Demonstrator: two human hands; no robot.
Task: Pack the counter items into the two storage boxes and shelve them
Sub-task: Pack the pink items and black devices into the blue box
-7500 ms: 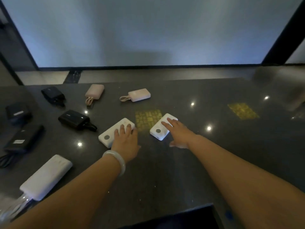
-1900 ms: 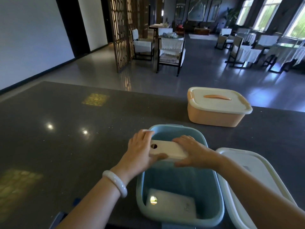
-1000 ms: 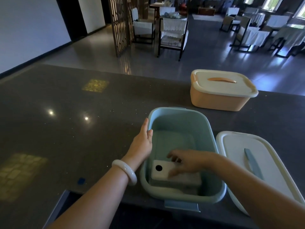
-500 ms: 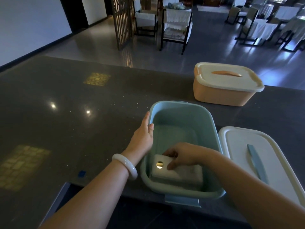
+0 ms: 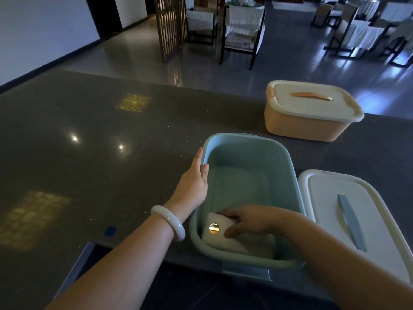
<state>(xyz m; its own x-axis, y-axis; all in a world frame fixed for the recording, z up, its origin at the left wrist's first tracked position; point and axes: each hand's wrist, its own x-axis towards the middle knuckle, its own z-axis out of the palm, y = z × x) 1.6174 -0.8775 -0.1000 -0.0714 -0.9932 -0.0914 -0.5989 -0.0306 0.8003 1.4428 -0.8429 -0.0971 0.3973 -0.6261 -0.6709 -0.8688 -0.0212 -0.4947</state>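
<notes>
Under the curled fingers [image 5: 232, 215] of the right hand [image 5: 248, 222], low inside the open blue box [image 5: 283, 175], sits a white power bank [image 5: 220, 241]. Those fingers bend over its far edge while the thumb presses its near side, so the hand grips it between them. A round shiny disc on its top face shows just left of the thumb tip. Below and to the right of the thumb lies a second white power bank [image 5: 260, 242] on the box floor. Whether the gripped one rests on it or hangs just above cannot be told.

Straight fingers [image 5: 199, 158] of the left hand [image 5: 193, 182] lie flat against the outside of the box's left wall, their tips up at the rim, curled round nothing. A pale bracelet [image 5: 169, 222] circles that wrist, back from the fingers toward the person.

Right of the right hand's fingers, just beside the box, a white lid [image 5: 330, 211] with a blue handle [image 5: 350, 222] lies flat on the dark worktop [image 5: 89, 153]. Well beyond both sets of fingers, off to the right, an orange box [image 5: 297, 126] stands with its cream lid [image 5: 312, 106] on. Left of the left fingers the worktop shows bright light spots and yellow patterned patches, and a small blue mark [image 5: 110, 231] sits near the bracelet.
</notes>
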